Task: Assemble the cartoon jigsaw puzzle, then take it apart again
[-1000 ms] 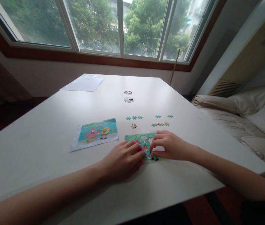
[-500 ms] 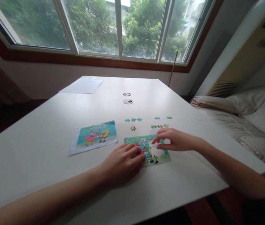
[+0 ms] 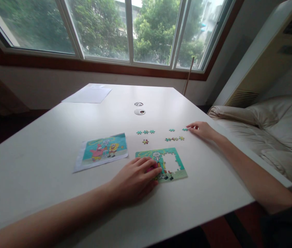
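My left hand lies over the left part of a cartoon jigsaw puzzle, fingers flat and spread across it, hiding part of the picture. A white gap with jagged edges shows in the puzzle's right half. Further off, my right hand has its fingertips at the right edge of a teal puzzle piece, which lies flat on the table; its thumb and index finger look slightly apart. More loose pieces lie nearby: a short row of teal pieces, a single teal piece, a dark multicoloured piece and a mixed cluster.
A printed sheet with the same cartoon picture lies left of the puzzle. Two round flat discs sit farther back on the white table. White paper rests at the far left corner. A pale sofa stands to the right.
My right hand has moved from above the gap in the puzzle out to the far-right teal piece. My left hand stays on the puzzle. The view has shifted slightly.
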{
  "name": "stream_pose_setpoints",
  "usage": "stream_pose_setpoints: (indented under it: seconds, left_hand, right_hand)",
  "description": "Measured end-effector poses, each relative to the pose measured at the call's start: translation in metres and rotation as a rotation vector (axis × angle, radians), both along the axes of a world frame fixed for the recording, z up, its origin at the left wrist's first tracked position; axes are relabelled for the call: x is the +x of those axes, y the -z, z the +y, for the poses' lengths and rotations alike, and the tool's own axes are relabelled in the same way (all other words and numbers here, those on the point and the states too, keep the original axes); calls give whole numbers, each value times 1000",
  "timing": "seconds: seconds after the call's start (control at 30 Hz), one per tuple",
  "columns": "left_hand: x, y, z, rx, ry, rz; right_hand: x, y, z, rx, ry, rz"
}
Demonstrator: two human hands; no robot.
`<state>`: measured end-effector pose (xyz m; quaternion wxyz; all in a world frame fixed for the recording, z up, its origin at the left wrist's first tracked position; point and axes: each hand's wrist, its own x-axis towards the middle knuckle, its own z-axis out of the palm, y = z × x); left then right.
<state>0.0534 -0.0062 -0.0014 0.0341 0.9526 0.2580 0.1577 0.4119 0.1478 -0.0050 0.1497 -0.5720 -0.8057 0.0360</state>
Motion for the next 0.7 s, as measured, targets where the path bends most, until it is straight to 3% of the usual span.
stream_pose_setpoints:
  seconds: [0.37,0.7]
  left_hand:
    - [1,-1,-1,9,5,7]
    - [1,2,0,25,3,-14]
  right_hand:
    - [-10,2,-3,-62,-10,81]
    - [-15,2,-3,-177,-27,328]
